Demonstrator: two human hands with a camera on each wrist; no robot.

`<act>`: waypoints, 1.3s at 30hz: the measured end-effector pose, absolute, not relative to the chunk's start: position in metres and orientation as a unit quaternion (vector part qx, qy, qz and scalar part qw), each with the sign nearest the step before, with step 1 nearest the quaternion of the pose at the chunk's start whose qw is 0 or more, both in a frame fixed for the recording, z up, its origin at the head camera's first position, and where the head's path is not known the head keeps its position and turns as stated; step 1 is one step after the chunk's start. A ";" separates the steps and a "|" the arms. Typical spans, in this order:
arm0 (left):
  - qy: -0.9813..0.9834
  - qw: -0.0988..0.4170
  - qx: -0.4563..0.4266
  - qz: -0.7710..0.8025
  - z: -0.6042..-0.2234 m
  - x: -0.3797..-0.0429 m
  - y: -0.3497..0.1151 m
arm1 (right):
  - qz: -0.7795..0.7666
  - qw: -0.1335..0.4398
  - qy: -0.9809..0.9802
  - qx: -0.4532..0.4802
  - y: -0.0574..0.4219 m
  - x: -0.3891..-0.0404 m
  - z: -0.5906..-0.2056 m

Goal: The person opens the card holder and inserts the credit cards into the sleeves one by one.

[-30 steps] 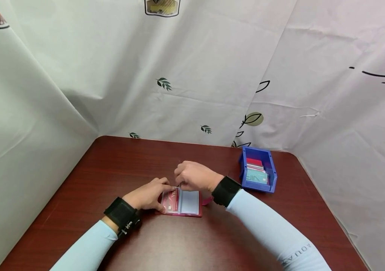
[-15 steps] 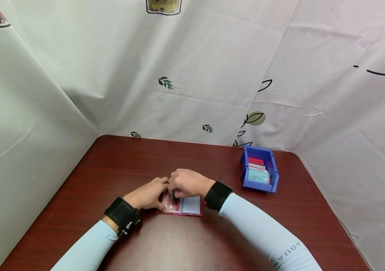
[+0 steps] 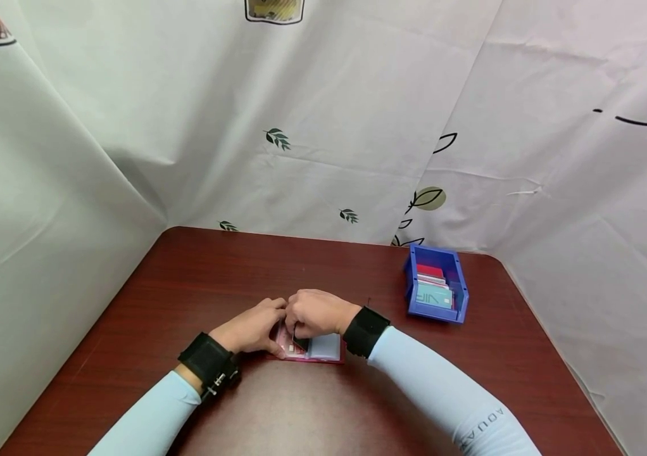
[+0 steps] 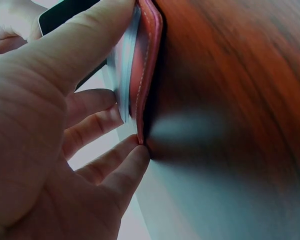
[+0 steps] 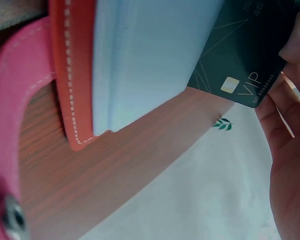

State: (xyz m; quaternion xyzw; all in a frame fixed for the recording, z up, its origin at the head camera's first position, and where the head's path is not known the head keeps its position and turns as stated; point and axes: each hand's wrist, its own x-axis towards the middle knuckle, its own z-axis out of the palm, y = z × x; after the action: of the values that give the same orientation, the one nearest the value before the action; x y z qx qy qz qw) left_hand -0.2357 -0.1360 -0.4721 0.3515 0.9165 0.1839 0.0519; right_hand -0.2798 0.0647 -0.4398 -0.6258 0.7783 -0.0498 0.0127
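Note:
An open red card holder (image 3: 326, 350) with clear plastic sleeves lies on the table between both hands. My left hand (image 3: 252, 326) grips its left side, thumb at the near edge and fingers toward the far edge; the left wrist view shows its stitched cover (image 4: 149, 60) and stacked sleeves (image 4: 127, 65) between them. My right hand (image 3: 319, 312) pinches a black VIP card (image 5: 235, 55) by one edge, tilted over the holder's left page. A reddish card (image 3: 294, 349) shows in that page. In the right wrist view, the card overlaps the pale sleeves (image 5: 155, 55).
A blue bin (image 3: 437, 315) with several cards (image 3: 433, 296) stands at the table's back right. A pink strap with a metal snap (image 5: 12, 215) extends from the holder's right side. White patterned cloth (image 3: 323, 126) hangs behind and beside the brown table (image 3: 232, 266).
My right hand has come left and nearer with the black card, from the holder's far edge to over its left page. My left hand keeps its hold, with the holder shifted slightly right.

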 end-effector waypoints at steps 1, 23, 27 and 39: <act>0.916 0.052 0.352 0.184 -0.472 -0.236 -0.136 | -0.049 0.012 0.778 -0.626 0.065 -0.280 -0.440; 0.916 0.059 0.345 0.197 -0.473 -0.235 -0.134 | -0.015 0.069 0.809 -0.583 0.068 -0.271 -0.443; 0.914 0.058 0.351 0.195 -0.473 -0.236 -0.133 | -0.022 0.071 0.808 -0.585 0.075 -0.272 -0.446; 0.920 0.071 0.332 0.197 -0.476 -0.236 -0.132 | -0.074 0.060 0.801 -0.590 0.101 -0.274 -0.459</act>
State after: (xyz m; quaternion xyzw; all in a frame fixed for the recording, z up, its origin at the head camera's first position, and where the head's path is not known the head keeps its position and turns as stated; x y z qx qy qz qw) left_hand -0.2356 -0.1324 -0.4756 0.3319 0.9198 0.1969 0.0706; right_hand -0.2739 0.1013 -0.4593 -0.5904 0.8015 -0.0739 0.0600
